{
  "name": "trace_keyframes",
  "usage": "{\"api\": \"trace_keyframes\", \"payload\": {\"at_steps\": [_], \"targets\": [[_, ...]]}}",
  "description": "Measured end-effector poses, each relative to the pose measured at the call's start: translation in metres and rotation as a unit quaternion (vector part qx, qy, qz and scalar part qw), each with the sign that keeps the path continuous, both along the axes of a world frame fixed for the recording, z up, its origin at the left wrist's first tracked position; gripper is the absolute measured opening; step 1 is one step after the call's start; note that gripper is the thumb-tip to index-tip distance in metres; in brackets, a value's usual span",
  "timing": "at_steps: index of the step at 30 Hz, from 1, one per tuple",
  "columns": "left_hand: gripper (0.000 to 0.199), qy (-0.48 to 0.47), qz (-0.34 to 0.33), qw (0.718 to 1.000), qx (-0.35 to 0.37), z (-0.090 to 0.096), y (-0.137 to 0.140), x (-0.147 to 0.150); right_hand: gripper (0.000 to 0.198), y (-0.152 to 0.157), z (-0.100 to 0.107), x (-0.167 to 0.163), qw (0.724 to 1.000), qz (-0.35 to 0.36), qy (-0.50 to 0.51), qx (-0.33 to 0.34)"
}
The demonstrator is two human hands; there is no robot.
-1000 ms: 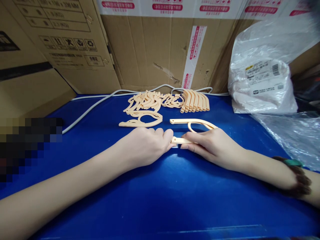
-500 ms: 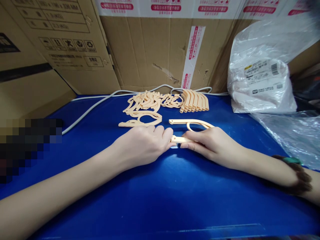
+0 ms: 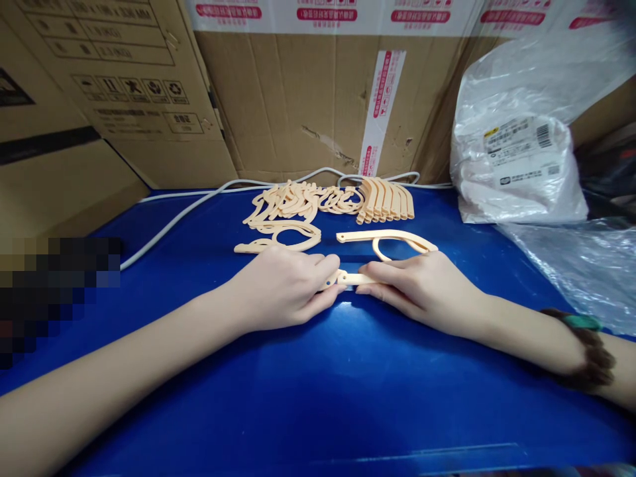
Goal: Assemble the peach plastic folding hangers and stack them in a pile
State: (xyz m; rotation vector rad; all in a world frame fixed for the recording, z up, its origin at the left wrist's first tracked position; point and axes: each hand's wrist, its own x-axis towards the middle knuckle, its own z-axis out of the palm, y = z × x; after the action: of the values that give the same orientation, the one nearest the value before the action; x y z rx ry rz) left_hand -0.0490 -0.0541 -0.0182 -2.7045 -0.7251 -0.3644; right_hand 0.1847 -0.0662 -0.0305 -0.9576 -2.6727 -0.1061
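Pinches a pale beige link (image 3: 334, 280), holed near the end, in the left hand (image 3: 285, 286), knuckles up, on the near side of the pile (image 3: 283, 201). Pinches a slim bar (image 3: 352, 279) of the same colour in the right hand (image 3: 417, 285), to the near right of the pile. Holds link and bar end to end in the gap between the two hands; cannot tell, with so little in sight, whether joined or merely touching. Wears a fluffy brown band (image 3: 593, 354) on the right wrist.

Has the pile, full of loose curved pieces, lying on the blue table (image 3: 348, 391). Has a frame (image 3: 306, 244) with a round opening just in front of the pile, and a curved arm (image 3: 392, 233) with a loop to its near right, reaching close to the right hand. Has rings (image 3: 330, 202) directly right of the pile, then a row of curved strips (image 3: 385, 202). Has a white cable (image 3: 231, 184) passing behind the pile, a carton (image 3: 129, 119) at its back left, and a labelled white bag (image 3: 519, 165) well to its right.
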Motion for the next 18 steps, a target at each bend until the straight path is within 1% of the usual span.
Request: {"api": "trace_keyframes", "payload": {"at_steps": [2,5,9,14,18], "targets": [[0.025,-0.013,0.009,0.999,-0.047,-0.0007,0.0012,-0.0014,0.039,-0.0001,0.0003,-0.0009,1.000,-0.005,-0.003,0.008],[0.026,-0.029,0.015,0.997,-0.075,-0.0019,0.0017,-0.0025,0.040,-0.0005,0.0008,-0.0017,1.000,-0.006,-0.005,0.016],[0.028,-0.039,0.004,0.996,-0.075,-0.0018,0.0019,-0.0020,0.039,-0.0011,0.0000,-0.0022,1.000,-0.005,-0.008,0.020],[0.028,-0.036,0.000,0.997,-0.067,-0.0013,0.0025,-0.0006,0.036,-0.0015,-0.0013,-0.0015,1.000,-0.007,-0.012,-0.012],[0.028,-0.028,-0.007,0.998,-0.053,-0.0024,0.0024,-0.0002,0.036,-0.0014,-0.0016,-0.0004,1.000,-0.004,-0.010,-0.022]]}}
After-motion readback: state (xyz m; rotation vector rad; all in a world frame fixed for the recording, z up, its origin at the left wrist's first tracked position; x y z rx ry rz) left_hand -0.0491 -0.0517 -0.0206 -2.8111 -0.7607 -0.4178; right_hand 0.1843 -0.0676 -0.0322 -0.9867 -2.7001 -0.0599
